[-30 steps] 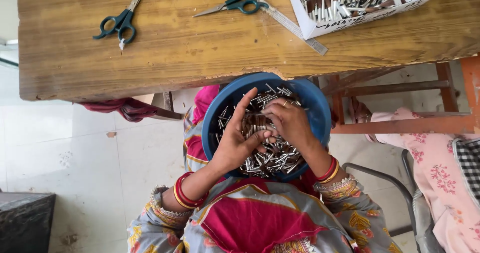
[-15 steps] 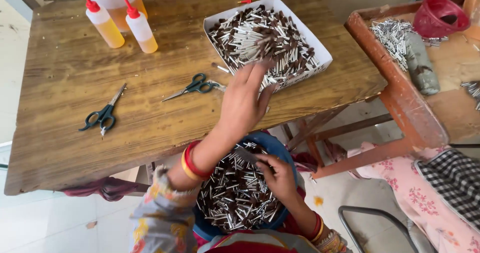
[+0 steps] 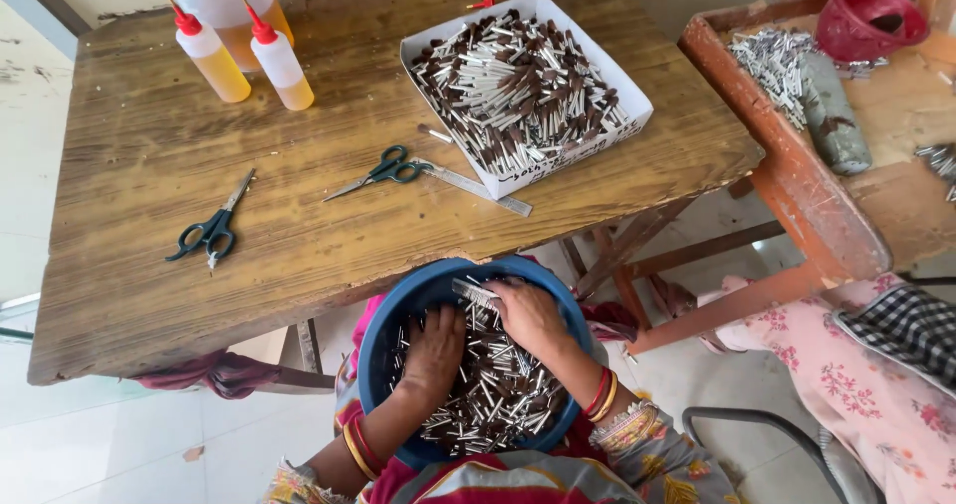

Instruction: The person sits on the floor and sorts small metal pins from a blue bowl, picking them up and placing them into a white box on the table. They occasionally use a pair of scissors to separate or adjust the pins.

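We see both hands down in a blue round basin [image 3: 398, 310] that rests on the lap, just under the near edge of the wooden table [image 3: 149, 165]; the basin is heaped with small sticks [image 3: 498, 394], pale with dark brown tips. The left hand [image 3: 434, 353] lies palm down on the heap with its fingers spread and pressed in among the sticks – loose rather than clenched, and whether it has any stick pinched beneath it we cannot tell. The right hand [image 3: 528, 317] is curled at the far side of the basin, its fingers closed on a small bundle of sticks [image 3: 476, 291] that juts out to the left, lying near level. Red and gold bangles ring both wrists.

On the table, well apart from the basin, stands a white cardboard tray [image 3: 637, 116] full of the same sticks; just in front of it lie a pair of scissors with dark teal handles [image 3: 383, 172] and a metal ruler [image 3: 478, 187], touching one another at the scissors' handles; a second pair of scissors [image 3: 211, 227] lies further left. At the far left corner stand two squeeze bottles [image 3: 281, 61] with red nozzles – one yellow, one paler. To the right there is a reddish wooden bench [image 3: 797, 185] bearing a heap of silvery sticks [image 3: 772, 56] and a red plastic bowl [image 3: 866, 16]; a person in pink floral cloth [image 3: 846, 375] sits beside it.
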